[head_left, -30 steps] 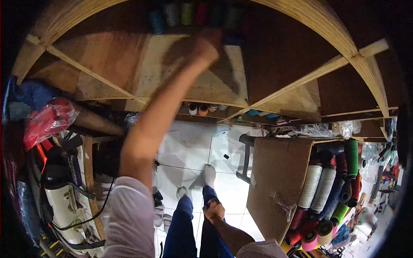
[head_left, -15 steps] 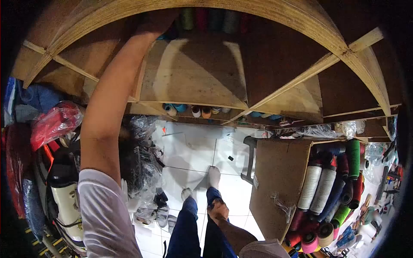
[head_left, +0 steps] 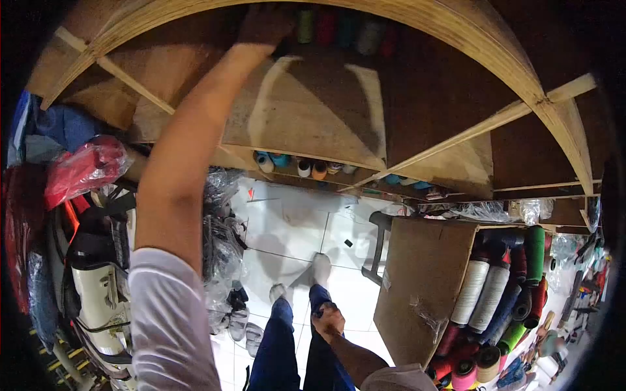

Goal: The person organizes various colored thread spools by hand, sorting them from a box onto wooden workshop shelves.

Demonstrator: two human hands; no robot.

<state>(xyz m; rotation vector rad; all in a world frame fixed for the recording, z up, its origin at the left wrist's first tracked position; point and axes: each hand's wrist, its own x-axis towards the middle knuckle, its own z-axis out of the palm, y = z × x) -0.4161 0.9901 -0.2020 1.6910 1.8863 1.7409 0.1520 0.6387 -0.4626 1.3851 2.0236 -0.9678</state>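
My left hand (head_left: 266,27) reaches deep into a compartment of the wooden shelf (head_left: 313,107), at the left end of a row of thread spools. Shadow hides its fingers, so I cannot see what they touch. Nearest to it stands a yellow-green spool (head_left: 305,27); a red spool (head_left: 326,27) and a pale grey spool (head_left: 370,36) are farther right. Down by my knee, my right hand (head_left: 329,320) is closed in front of the blue trousers (head_left: 282,345). Whatever it may hold is too dark to make out.
A cardboard box (head_left: 424,287) full of thread cones, including a white cone (head_left: 469,292), stands at right. A red plastic-wrapped bundle (head_left: 88,166) and a cream-coloured machine (head_left: 98,293) are at left. Small spools line a lower shelf. Grey sandals (head_left: 246,331) lie on the tiled floor.
My left hand has shifted right along the compartment, towards the yellow-green spool. The view has tilted slightly. My right hand stays by the knee, still closed.
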